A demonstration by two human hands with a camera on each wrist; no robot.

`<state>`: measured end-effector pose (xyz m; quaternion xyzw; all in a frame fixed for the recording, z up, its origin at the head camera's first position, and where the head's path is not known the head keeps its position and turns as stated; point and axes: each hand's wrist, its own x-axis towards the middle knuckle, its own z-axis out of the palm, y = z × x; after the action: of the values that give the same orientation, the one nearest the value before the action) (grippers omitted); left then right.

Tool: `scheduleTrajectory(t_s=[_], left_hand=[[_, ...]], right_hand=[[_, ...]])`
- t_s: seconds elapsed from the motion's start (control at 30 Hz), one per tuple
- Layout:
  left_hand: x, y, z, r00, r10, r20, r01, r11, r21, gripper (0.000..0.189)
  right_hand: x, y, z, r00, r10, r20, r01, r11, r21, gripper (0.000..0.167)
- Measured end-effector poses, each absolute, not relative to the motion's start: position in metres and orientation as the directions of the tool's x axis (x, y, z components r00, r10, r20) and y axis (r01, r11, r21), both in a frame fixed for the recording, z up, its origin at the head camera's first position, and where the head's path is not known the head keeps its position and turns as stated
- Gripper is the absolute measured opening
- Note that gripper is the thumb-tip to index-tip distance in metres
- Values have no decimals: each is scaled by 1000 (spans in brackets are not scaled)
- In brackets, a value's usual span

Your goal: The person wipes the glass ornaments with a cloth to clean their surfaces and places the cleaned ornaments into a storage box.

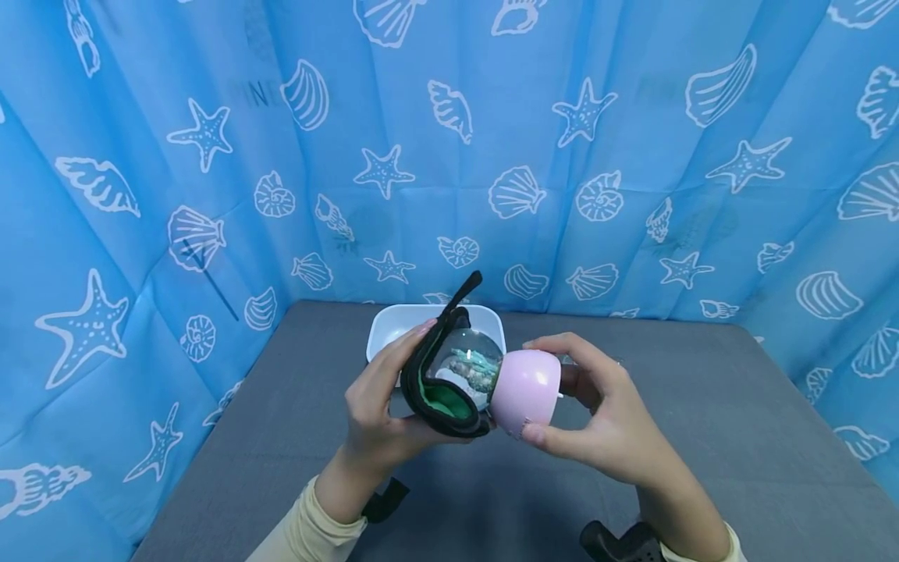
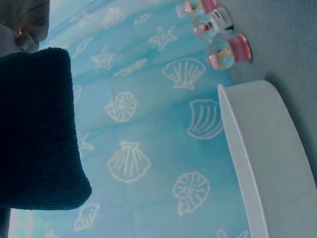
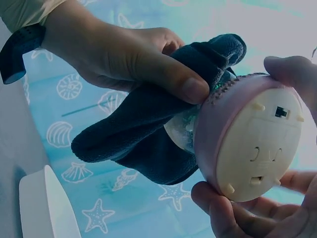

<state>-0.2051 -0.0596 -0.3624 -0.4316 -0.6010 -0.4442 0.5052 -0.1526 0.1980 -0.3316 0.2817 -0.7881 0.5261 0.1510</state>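
Note:
A snow globe (image 1: 527, 390) lies tipped on its side in the air, its pink base toward the right and its clear dome toward the left. My right hand (image 1: 611, 414) grips the base between thumb and fingers. Wrapped partly around the dome is a dark cloth (image 1: 421, 363) with a green inner side, which my left hand (image 1: 379, 406) holds against the glass. In the right wrist view the left thumb (image 3: 193, 89) presses the cloth near the rim, and the globe's cream underside (image 3: 262, 148) shows a small switch. Green and white figures show inside the dome.
Behind the hands a white tray (image 1: 385, 328) stands on the grey table (image 1: 281, 437). The left wrist view shows several small snow globes (image 2: 241, 48) standing beyond the tray. A blue curtain (image 1: 393, 226) with shell prints hangs behind the table.

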Motion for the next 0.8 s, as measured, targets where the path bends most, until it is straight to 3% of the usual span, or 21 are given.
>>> scheduleTrajectory(t_s=[0.27,0.5,0.67,0.8], left_hand=[[-204,-61,-360,-210,53,976,954,231,192,89],[-204,-60,-362,-316,87,945,932,216,292,89],[-205,-59,-363,-326,96,940,930,213,301,89],[-205,-58,-363,-313,85,946,935,204,291,89]], right_hand=[[-147,195,-326,-772,-327,545,-634,345,-692,113],[-145,197,-326,-724,-302,620,-682,451,-576,114],[-145,199,-326,-697,-296,653,-686,540,-488,109],[-148,200,-327,-644,-312,698,-733,513,-447,100]])
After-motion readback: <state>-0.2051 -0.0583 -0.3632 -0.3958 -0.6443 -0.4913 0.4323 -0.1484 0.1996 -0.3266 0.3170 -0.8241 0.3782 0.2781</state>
